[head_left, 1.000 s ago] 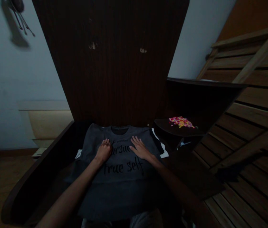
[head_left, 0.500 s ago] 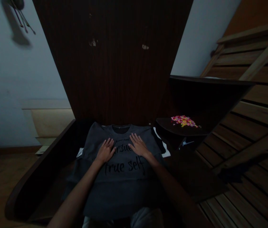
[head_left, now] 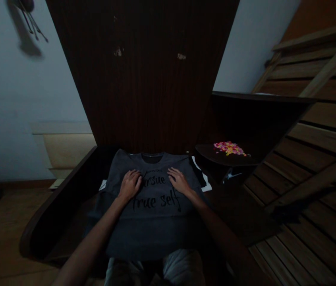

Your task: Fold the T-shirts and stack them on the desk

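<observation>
A dark grey T-shirt [head_left: 156,224] with black lettering lies spread out in front of me, its neckline at the far side. On the left of the print, my left hand [head_left: 130,184] rests on the cloth with its fingers laid out. My right hand [head_left: 179,180] lies on the shirt to the right of the lettering, fingers extended and slightly bent. Neither hand grips anything. White edges of something flat [head_left: 206,184] stick out from beneath the shirt on the right.
Behind the shirt stands a tall dark wooden panel [head_left: 147,99]. Small pink, red and yellow pieces [head_left: 230,148] lie on a rounded shelf [head_left: 212,155] to the right. A dark raised side [head_left: 57,198] borders the left, and wooden slats [head_left: 319,159] fill the far right.
My right hand has shifted slightly to the right, away from the lettering, uncovering more of the print. My left hand stays on the shirt's left side. The view has shifted a little.
</observation>
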Tool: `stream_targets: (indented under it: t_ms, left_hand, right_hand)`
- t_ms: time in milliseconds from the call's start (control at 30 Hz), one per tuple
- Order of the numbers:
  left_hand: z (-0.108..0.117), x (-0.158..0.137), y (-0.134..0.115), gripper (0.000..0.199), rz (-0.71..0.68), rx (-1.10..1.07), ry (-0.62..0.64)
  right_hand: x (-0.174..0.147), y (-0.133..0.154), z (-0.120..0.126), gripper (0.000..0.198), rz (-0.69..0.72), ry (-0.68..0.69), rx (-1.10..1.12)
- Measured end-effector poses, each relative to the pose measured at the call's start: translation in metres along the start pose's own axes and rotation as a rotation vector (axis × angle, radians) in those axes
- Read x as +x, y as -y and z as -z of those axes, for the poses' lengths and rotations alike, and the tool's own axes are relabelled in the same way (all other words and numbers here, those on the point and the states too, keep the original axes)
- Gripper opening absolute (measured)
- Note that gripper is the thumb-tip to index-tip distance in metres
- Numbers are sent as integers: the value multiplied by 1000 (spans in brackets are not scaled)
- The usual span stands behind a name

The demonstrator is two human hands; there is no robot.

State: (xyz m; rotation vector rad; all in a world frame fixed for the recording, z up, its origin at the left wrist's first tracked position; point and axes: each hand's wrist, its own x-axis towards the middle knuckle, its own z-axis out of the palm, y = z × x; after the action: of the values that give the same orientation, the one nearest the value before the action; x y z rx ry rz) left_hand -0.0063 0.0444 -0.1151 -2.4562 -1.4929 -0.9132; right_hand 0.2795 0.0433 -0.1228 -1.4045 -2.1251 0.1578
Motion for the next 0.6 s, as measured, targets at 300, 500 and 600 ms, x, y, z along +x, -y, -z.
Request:
stream_targets:
  t_ms: [300, 500, 600]
  left_hand:
    - [54, -24, 58, 39, 420, 23, -218]
    - [57, -30, 77, 49, 605, -161, -122]
    - [64, -27, 77, 44, 680, -202, -96]
  right_hand:
    - [-50, -46, 30, 48, -257, -46, -223]
    - [-52, -56, 25, 50, -280, -87, -161]
    - [-44, -60, 33, 49, -352, -203, -76]
